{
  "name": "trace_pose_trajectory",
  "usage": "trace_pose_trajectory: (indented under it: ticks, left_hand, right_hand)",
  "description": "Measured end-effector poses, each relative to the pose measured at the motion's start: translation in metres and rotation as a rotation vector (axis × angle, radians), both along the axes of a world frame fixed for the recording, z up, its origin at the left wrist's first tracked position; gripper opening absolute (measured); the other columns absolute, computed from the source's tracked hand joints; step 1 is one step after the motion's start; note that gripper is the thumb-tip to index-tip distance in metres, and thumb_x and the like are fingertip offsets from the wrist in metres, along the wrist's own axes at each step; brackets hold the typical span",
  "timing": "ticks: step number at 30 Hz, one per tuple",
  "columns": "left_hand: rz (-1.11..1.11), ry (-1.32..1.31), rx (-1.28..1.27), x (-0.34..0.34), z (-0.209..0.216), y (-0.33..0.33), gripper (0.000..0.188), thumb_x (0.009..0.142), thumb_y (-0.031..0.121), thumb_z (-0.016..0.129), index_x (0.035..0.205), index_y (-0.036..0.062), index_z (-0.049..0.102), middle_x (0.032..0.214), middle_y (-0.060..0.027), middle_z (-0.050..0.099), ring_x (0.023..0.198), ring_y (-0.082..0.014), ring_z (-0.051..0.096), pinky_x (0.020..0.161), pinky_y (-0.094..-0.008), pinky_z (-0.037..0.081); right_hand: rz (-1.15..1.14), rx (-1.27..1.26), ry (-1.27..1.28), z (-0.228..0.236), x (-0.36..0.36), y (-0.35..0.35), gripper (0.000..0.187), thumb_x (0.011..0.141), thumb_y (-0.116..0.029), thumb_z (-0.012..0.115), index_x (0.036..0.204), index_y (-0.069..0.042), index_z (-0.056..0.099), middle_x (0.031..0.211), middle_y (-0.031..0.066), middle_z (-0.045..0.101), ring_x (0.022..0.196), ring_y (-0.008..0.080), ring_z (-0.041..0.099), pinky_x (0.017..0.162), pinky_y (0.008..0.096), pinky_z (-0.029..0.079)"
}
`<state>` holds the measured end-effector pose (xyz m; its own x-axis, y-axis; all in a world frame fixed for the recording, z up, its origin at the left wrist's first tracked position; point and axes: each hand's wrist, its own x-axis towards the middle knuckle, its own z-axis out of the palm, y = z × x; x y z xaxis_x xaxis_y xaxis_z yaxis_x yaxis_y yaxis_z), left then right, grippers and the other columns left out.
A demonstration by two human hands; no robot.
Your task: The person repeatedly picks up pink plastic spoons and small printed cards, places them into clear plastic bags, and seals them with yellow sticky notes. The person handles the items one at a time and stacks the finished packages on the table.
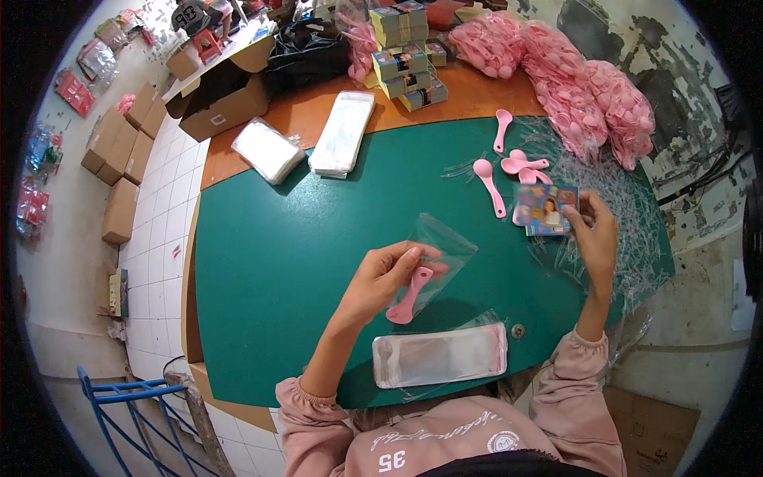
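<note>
Over the green table my left hand [388, 274] pinches a clear plastic bag [447, 253]. A pink spoon [410, 297] hangs at the fingers, its handle end upward; I cannot tell whether it lies inside the bag. Farther right, my right hand [594, 232] grips a small colourful printed card [550, 210] between thumb and fingers. Just beyond the card lie several loose pink spoons, among them one spoon [489, 188] on bare green surface and another [502, 131] at the far side. Close to my body rests a stack of clear bags [441, 358].
Thin clear plastic strips [628, 238] litter the table's right side. Bulging bags of pink spoons [556, 91] sit at the back right. Banded card stacks [404, 67], two piles of clear bags [342, 135] and an opened carton [226, 103] stand along the back.
</note>
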<state>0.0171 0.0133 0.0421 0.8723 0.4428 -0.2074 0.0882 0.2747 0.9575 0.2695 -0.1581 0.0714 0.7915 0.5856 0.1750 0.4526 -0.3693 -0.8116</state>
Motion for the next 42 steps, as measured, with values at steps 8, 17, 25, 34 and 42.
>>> trace_pose_trajectory:
  ticks: [8,17,25,34,42]
  left_hand:
    - [-0.057,0.087,0.166,0.003,-0.005,-0.002,0.029,0.092,0.021,0.044,0.095,-0.0027,0.061,0.081,-0.0055,0.063,0.072,-0.0059,0.052,0.062,-0.0206,0.042]
    - [-0.197,-0.061,0.225,0.009,-0.012,-0.010,0.036,0.089,0.022,0.051,0.118,-0.0006,0.051,0.073,-0.0016,0.060,0.066,-0.0067,0.049,0.060,-0.0246,0.042]
    - [-0.230,0.354,0.620,0.000,0.006,-0.010,0.069,0.085,0.028,0.057,0.138,0.0078,0.018,0.077,-0.0189,0.064,0.068,-0.0310,0.063,0.066,-0.0340,0.047]
    - [-0.211,0.101,0.130,-0.041,-0.025,0.030,0.069,0.078,0.008,0.065,0.135,0.0089,0.026,0.101,-0.0123,0.059,0.089,-0.0158,0.058,0.074,-0.0280,0.051]
    - [0.138,0.116,0.227,-0.023,-0.050,-0.003,0.058,0.091,0.020,0.046,0.137,0.0127,0.012,0.108,-0.0202,0.055,0.092,-0.0211,0.059,0.075,-0.0298,0.050]
  right_hand:
    - [0.574,-0.022,0.175,0.036,-0.073,0.030,0.010,0.081,-0.005,0.057,0.089,0.001,0.055,0.070,0.0047,0.059,0.056,0.0071,0.053,0.051,0.0207,0.043]
    - [0.846,-0.191,0.041,0.033,-0.075,0.040,0.016,0.074,-0.006,0.060,0.088,0.001,0.055,0.069,0.0101,0.059,0.057,0.0201,0.056,0.054,0.0287,0.044]
    - [0.982,-0.072,-0.094,-0.012,-0.079,0.053,0.017,0.072,-0.013,0.062,0.084,-0.002,0.058,0.067,0.0091,0.059,0.059,0.0258,0.055,0.057,0.0329,0.043]
    - [0.761,-0.080,0.562,-0.018,-0.070,0.052,0.016,0.070,-0.011,0.067,0.073,0.001,0.057,0.061,0.0033,0.053,0.060,0.0060,0.046,0.052,0.0235,0.038]
    - [0.472,-0.090,0.032,-0.024,-0.083,0.070,0.022,0.071,-0.013,0.067,0.087,0.000,0.061,0.069,0.0099,0.054,0.066,0.0191,0.056,0.064,0.0291,0.045]
